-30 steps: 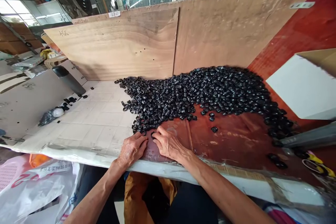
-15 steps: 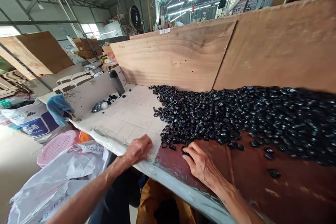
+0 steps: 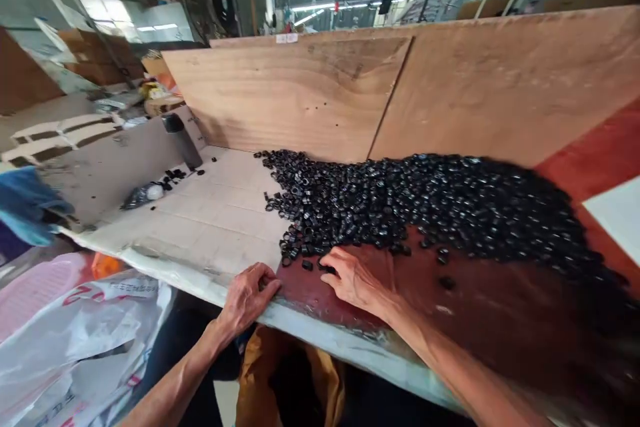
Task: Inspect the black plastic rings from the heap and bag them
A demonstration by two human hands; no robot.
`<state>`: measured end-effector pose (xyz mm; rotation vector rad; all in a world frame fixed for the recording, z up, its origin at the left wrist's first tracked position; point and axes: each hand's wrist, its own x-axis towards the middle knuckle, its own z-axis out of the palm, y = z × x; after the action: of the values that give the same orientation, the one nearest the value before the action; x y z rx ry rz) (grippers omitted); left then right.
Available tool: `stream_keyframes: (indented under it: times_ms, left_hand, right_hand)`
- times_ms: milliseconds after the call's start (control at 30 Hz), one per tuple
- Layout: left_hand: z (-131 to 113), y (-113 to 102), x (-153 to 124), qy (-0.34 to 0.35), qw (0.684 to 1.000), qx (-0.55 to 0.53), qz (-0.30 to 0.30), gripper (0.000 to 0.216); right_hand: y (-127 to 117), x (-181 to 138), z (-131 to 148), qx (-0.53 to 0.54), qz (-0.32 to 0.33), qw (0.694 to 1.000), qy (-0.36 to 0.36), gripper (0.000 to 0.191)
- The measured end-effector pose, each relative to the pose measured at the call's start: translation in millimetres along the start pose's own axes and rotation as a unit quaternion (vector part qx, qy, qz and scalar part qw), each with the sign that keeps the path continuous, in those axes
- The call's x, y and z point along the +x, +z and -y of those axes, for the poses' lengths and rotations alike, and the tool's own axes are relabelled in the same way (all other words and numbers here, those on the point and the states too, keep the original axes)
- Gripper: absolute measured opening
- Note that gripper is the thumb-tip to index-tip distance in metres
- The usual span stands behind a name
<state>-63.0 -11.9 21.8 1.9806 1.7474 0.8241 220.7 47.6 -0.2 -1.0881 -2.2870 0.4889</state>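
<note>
A large heap of small black ring-shaped plastic parts (image 3: 350, 200) lies across the work table. My right hand (image 3: 353, 280) is at the near edge of the heap, over the dark red surface. Its thumb and fingers pinch one black ring (image 3: 327, 268), partly covered by the fingertips. Just left of it rests a loose black ring (image 3: 307, 265). My left hand (image 3: 249, 297) is at the table's front edge, by the border between pale cardboard and red surface. Its fingers are curled toward the thumb; whatever they may hold is hidden.
Wooden boards (image 3: 290, 93) wall off the back. At the far left stand a dark bottle (image 3: 183, 141), a clear bag (image 3: 137, 197) and scattered black pieces. A blue cloth (image 3: 30, 203) hangs over the left side. Below are a white sack (image 3: 100, 333) and a pink basket (image 3: 43, 290).
The view has swung right, shifting the scene left and revealing the heap's right end. My left hand has turned, so its thumb shows. My right hand stays by the heap's near edge, pinching a ring.
</note>
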Motion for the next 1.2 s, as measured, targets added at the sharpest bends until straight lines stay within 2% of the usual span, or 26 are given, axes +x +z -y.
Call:
stream_keyframes:
  times_ms: [100, 267, 400, 500, 600, 667, 733, 800, 867, 1067, 1200]
  left_hand:
    - [-7, 20, -3, 0.021, 1.000, -0.004, -0.007, 0.010]
    - [-25, 40, 17, 0.040, 0.999, -0.004, -0.024, 0.023]
    - [-42, 54, 30, 0.085, 0.996, 0.032, -0.020, 0.025]
    - [-46, 60, 33, 0.109, 0.994, 0.012, 0.003, 0.018]
    - [-45, 61, 34, 0.044, 0.997, -0.058, 0.010, 0.005]
    - [-46, 60, 34, -0.026, 0.990, -0.137, 0.026, 0.009]
    - [-47, 57, 36, -0.064, 0.963, -0.255, 0.061, 0.018]
    - [-50, 55, 38, -0.071, 0.923, -0.368, 0.086, 0.027]
    - [-51, 54, 39, -0.073, 0.895, -0.429, 0.094, 0.034]
    - [-48, 52, 42, -0.078, 0.897, -0.426, 0.090, 0.039]
    - [-48, 51, 42, -0.073, 0.913, -0.396, 0.066, 0.040]
  right_hand:
    - [-3, -1, 1, 0.047, -0.032, 0.998, 0.011, 0.021]
    - [-6, -4, -4, 0.136, -0.096, 0.985, 0.044, 0.013]
    - [-11, -1, -8, 0.173, -0.084, 0.981, 0.028, 0.005]
    - [-13, -2, -5, 0.173, -0.059, 0.983, 0.007, 0.012]
    - [-12, -3, 0, 0.194, -0.051, 0.979, 0.022, 0.017]
    - [-13, -2, 4, 0.215, -0.058, 0.974, 0.042, 0.013]
    - [-14, 0, 8, 0.229, -0.064, 0.970, 0.046, 0.008]
    - [-16, 1, 11, 0.239, -0.064, 0.968, 0.037, 0.006]
    - [-16, 3, 12, 0.250, -0.071, 0.965, 0.028, 0.010]
    - [-10, 4, 12, 0.325, -0.110, 0.935, 0.089, 0.013]
    - [-8, 5, 10, 0.302, -0.126, 0.944, 0.034, 0.005]
